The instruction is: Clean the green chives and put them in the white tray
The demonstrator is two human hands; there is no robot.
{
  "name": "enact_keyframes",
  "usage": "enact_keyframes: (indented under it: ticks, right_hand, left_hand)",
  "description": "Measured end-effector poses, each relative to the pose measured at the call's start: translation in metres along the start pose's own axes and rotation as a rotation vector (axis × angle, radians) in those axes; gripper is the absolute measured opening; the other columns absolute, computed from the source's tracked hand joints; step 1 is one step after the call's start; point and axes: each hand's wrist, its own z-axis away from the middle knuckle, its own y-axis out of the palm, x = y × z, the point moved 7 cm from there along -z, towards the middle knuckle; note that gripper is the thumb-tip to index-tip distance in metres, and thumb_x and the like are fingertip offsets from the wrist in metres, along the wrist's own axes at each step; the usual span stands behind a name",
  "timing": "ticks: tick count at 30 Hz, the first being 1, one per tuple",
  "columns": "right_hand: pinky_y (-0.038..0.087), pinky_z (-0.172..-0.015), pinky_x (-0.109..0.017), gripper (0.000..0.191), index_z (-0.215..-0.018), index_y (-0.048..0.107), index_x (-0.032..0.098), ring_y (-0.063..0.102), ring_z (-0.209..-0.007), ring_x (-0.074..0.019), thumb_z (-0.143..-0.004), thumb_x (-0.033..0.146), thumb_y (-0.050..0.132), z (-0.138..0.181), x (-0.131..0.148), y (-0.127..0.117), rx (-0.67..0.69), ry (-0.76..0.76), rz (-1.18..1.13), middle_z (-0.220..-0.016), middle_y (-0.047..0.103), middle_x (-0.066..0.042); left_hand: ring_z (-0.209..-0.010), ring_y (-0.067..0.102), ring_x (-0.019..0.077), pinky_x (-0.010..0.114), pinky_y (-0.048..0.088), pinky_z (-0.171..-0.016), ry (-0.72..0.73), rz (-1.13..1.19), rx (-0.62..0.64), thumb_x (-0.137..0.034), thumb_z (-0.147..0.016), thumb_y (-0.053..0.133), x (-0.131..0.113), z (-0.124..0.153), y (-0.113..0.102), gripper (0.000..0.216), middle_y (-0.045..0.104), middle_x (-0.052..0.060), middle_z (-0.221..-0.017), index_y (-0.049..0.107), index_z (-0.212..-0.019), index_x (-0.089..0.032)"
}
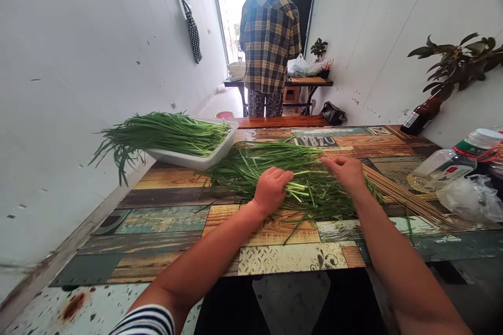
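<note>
My left hand [274, 189] is closed around a small bunch of garlic chives [296, 188], their pale cut ends pointing right. My right hand [346, 171] is pinched at the stalk ends, thumb and fingers together on a thin chive stalk; its tip is hidden by the fingers. Under and behind both hands spreads a loose pile of chives [251, 159] on the table. A white plastic tray [220, 154] at the back left holds a thick heap of long chives [176, 133], leaves hanging over its left side. Loose leaf scraps [334, 196] lie between my hands.
The wood-patterned table [165, 220] has thin wooden sticks [401, 193] at right. Beyond them stand a clear plastic jar [444, 167], a crumpled plastic bag [471, 196] and a brown bottle [422, 115] with a plant. A person [269, 36] stands at a farther table, back turned.
</note>
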Motion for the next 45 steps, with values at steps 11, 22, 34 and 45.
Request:
enact_keyframes:
  ticks: [11,22,34,45]
  right_hand:
    - [0.046,-0.07,-0.03,0.025,-0.079,0.071,0.021,0.06,-0.072,-0.0165,-0.084,0.042,0.059,0.023,0.033,0.04,0.209,-0.386,0.003,-0.076,0.069,-0.003]
    - [0.039,-0.059,-0.027,0.04,-0.067,0.061,0.019,0.051,-0.063,-0.0149,-0.083,0.054,0.05,0.02,0.039,0.034,0.233,-0.274,0.044,-0.066,0.059,-0.002]
    - [0.044,-0.073,-0.034,0.021,-0.091,0.065,0.017,0.056,-0.078,-0.0216,-0.075,0.03,0.063,-0.013,-0.029,0.013,0.06,-0.342,0.494,-0.087,0.064,-0.008]
    - [0.042,-0.079,-0.035,0.015,-0.085,0.067,0.018,0.057,-0.086,-0.0224,-0.084,0.023,0.054,-0.007,-0.02,0.015,0.129,-0.475,0.602,-0.087,0.066,-0.009]
  left_hand:
    - [-0.078,0.054,0.019,0.031,0.045,-0.073,-0.017,0.042,0.112,-0.007,-0.077,0.045,0.002,0.0,0.011,0.027,0.062,0.005,-0.08,0.063,-0.095,-0.019]
    - [-0.079,0.055,0.0192,0.031,0.045,-0.075,-0.064,0.047,0.127,-0.01,-0.082,0.044,0.004,-0.001,0.011,0.024,0.061,0.006,-0.078,0.063,-0.094,-0.017]
    - [-0.085,0.058,0.0204,0.032,0.047,-0.078,-0.151,0.09,0.053,-0.004,-0.074,0.045,0.01,-0.001,0.002,0.031,0.064,0.006,-0.088,0.06,-0.097,-0.017]
    - [-0.085,0.059,0.0181,0.029,0.046,-0.077,-0.236,0.116,-0.056,-0.013,-0.087,0.043,0.017,0.002,-0.001,0.03,0.063,0.006,-0.092,0.057,-0.113,-0.018]
